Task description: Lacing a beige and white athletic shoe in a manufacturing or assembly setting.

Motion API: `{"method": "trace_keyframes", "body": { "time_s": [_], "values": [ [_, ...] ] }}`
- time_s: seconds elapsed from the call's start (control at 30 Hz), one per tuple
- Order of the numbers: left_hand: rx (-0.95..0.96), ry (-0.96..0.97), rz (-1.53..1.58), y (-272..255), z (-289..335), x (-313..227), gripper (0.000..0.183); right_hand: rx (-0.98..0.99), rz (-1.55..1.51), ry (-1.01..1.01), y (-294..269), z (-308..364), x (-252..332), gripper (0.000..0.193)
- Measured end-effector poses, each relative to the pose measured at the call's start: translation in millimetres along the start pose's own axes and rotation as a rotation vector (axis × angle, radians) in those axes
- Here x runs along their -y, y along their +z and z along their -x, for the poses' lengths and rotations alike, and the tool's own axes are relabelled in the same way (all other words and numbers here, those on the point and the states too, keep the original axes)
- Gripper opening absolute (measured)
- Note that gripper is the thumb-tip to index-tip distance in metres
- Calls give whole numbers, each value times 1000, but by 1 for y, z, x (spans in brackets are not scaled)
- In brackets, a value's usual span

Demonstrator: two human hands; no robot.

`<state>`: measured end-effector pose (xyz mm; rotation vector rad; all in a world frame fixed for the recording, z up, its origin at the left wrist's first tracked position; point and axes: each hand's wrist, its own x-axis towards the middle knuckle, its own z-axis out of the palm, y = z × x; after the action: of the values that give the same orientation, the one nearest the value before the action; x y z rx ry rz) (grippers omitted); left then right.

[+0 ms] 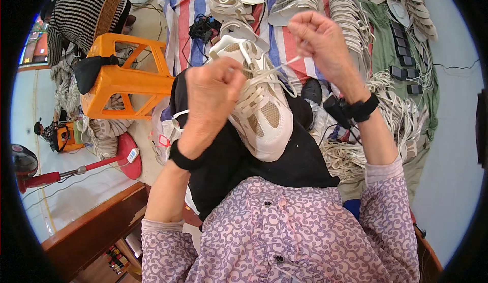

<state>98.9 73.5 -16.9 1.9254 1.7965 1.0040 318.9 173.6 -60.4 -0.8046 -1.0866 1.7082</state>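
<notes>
A white and beige sneaker (264,119) rests on the black cloth (284,171) over my lap, its toe toward me. Pale shoelaces (260,85) cross its upper in loose loops. My left hand (213,92) is closed beside the shoe's left side, over the laces; a lace end sticks out by its wrist. What its fingertips pinch is partly hidden. Higher and to the right, my right hand (323,44) pinches a lace that stretches taut from the shoe. A black band is on each wrist.
An orange plastic stool (122,97) stands at left, with a black cloth on it. Stacked pale shoe parts (348,23) lie on a striped sheet ahead. Bundled laces (351,156) pile at right. A red fan stand (129,156) is at far left; a person (84,13) bends beyond the stool.
</notes>
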Motion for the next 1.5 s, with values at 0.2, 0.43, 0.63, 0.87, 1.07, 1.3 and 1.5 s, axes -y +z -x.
{"method": "trace_keyframes", "body": {
  "time_s": [0.2, 0.43, 0.63, 0.87, 1.07, 1.3, 1.5],
  "values": [
    [-170, -141, -65, -80, -2, 59, 8, 35, 17, -23, -7, -28, 7, 12],
    [-314, -410, -125, -161, 65, 140, 13, 237, 877, -485, 51, 33, 3, 11],
    [-280, -532, 34, -141, 80, 143, 13, 279, 1014, -495, 70, 49, -8, 10],
    [-239, -533, 23, -151, 86, 163, 16, 316, 1054, -471, 80, 31, 1, 8],
    [-258, -506, 2, -164, 87, 176, 17, 272, 754, -114, 70, 22, -7, 5],
    [-344, -540, -505, -262, 132, 270, 17, 337, 592, 121, 51, 29, 11, 10],
    [-295, -499, -821, -438, 226, 352, 23, 339, 506, 88, 57, 28, 6, 11]
  ]
}}
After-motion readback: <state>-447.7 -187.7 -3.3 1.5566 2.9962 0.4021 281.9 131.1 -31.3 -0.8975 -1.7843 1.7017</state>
